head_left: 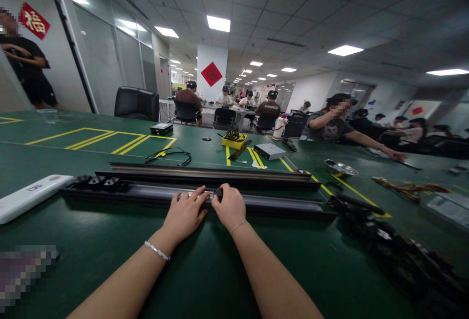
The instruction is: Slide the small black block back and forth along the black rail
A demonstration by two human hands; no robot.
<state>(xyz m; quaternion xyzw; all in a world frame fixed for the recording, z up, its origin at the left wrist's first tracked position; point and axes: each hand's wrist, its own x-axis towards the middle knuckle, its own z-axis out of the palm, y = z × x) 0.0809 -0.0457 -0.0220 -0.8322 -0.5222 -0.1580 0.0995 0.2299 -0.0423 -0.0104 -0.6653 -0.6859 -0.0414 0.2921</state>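
A long black channel-shaped rail [278, 202] with a greyish inner strip lies crosswise on the table before me. My left hand [186, 211] rests over its middle, fingers spread and reaching into the channel. Just beside it, my right hand [231, 207] pinches a small black part [219, 194] at the rail; the fingers cover most of that part. Several black pieces with metal prongs [111, 182] sit in the rail's left end. Behind it runs a second long dark rail [220, 174], parallel and close by.
A white elongated device [32, 196] lies left, a pile of black parts [392, 241] right. Farther back are a black cable [172, 153], a yellow box of cables [233, 140], a grey box [269, 151] and a metal bowl [340, 168]. A person [326, 123] sits across the table, one arm outstretched.
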